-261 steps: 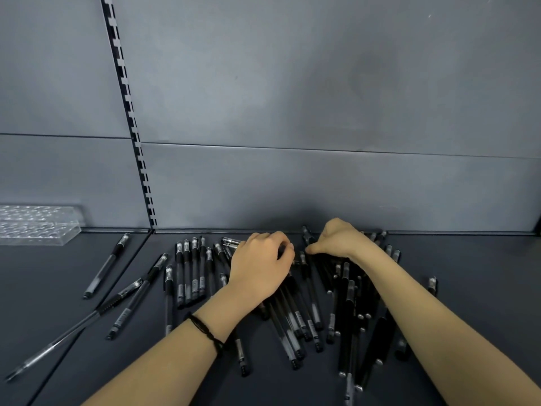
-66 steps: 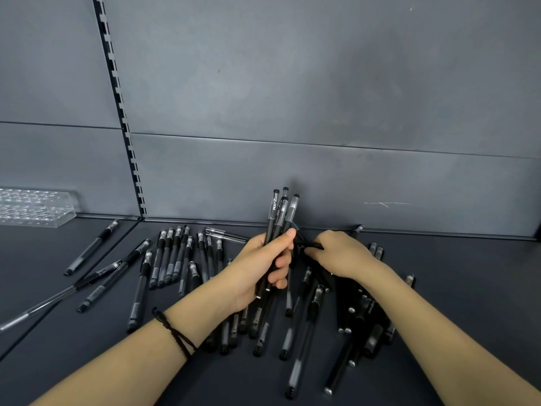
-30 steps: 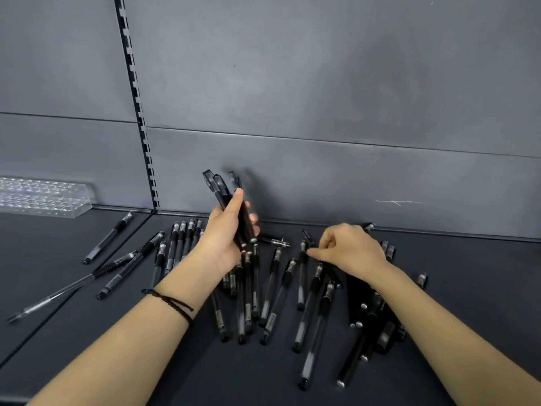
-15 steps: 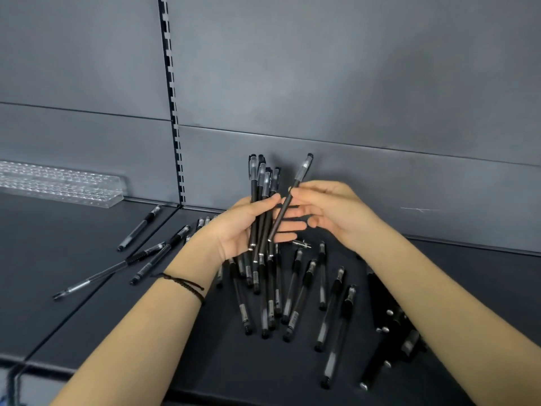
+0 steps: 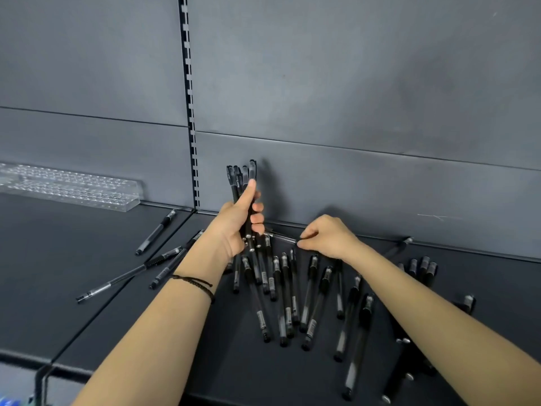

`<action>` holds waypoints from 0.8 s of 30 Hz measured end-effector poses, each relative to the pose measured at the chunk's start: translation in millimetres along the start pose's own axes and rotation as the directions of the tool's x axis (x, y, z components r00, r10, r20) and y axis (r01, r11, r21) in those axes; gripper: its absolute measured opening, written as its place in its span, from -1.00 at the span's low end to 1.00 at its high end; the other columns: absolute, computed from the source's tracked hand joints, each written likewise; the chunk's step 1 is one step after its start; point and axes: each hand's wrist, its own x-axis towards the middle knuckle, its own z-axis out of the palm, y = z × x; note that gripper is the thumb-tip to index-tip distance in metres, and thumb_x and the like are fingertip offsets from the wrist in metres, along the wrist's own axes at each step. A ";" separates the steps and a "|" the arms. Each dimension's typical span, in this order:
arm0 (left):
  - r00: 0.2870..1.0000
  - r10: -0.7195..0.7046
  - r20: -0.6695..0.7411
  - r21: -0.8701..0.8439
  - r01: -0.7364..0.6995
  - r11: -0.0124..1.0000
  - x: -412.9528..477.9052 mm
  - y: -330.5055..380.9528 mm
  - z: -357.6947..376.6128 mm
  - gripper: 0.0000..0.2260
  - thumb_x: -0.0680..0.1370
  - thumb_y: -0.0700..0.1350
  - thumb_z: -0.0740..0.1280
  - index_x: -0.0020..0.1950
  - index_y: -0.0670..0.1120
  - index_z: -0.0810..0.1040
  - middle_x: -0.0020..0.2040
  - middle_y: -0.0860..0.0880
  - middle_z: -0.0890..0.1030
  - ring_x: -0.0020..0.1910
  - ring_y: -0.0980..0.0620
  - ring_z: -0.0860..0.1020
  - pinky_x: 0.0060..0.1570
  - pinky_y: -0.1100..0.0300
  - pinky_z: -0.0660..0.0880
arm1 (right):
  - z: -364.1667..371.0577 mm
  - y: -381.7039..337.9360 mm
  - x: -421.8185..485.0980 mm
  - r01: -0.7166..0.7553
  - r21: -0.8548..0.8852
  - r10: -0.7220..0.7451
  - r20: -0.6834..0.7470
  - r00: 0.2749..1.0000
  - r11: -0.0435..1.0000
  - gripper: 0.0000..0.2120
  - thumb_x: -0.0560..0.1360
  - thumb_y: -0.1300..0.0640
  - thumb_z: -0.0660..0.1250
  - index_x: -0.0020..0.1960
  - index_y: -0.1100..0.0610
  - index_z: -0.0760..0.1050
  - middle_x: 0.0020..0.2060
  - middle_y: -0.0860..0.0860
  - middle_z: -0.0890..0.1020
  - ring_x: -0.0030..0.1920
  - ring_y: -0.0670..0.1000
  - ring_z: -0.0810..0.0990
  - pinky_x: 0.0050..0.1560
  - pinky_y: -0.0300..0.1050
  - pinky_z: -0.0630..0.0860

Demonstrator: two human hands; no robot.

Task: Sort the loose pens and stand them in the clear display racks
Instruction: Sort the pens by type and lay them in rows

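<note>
My left hand (image 5: 238, 227) grips an upright bundle of black pens (image 5: 240, 178), caps up, above the dark shelf. My right hand (image 5: 328, 237) is down at the back of the shelf, fingertips pinching the end of a thin clear pen (image 5: 282, 237) that lies along the wall. Several loose black pens (image 5: 288, 297) lie spread on the shelf below both hands. A clear display rack (image 5: 73, 189) with rows of holes stands at the far left against the wall; no pens stand in it.
A few more pens (image 5: 156, 235) lie left of my left arm, across the shelf seam. More dark pens (image 5: 421, 268) are piled at the right. A slotted upright (image 5: 190, 112) runs up the grey back wall. The shelf's front edge (image 5: 26, 358) shows at lower left.
My right hand let go of the pen it was adding to the bundle and dropped to the shelf, pinching another one. My left hand still holds the bundle, now more upright.
</note>
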 end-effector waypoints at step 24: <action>0.987 -0.079 0.143 -0.178 0.104 0.978 -11.5 -41.1 31.1 -0.79 0.62 -0.10 0.25 0.09 -0.21 0.56 0.11 -0.17 0.66 0.03 -0.04 0.65 0.00 0.15 0.61 | -30.0 -0.8 -48.3 -0.034 0.771 -0.008 0.050 0.999 0.636 -0.92 0.49 0.11 0.43 -0.04 0.08 0.65 -0.35 -0.06 0.51 -0.48 -0.15 0.36 -0.42 -0.29 0.28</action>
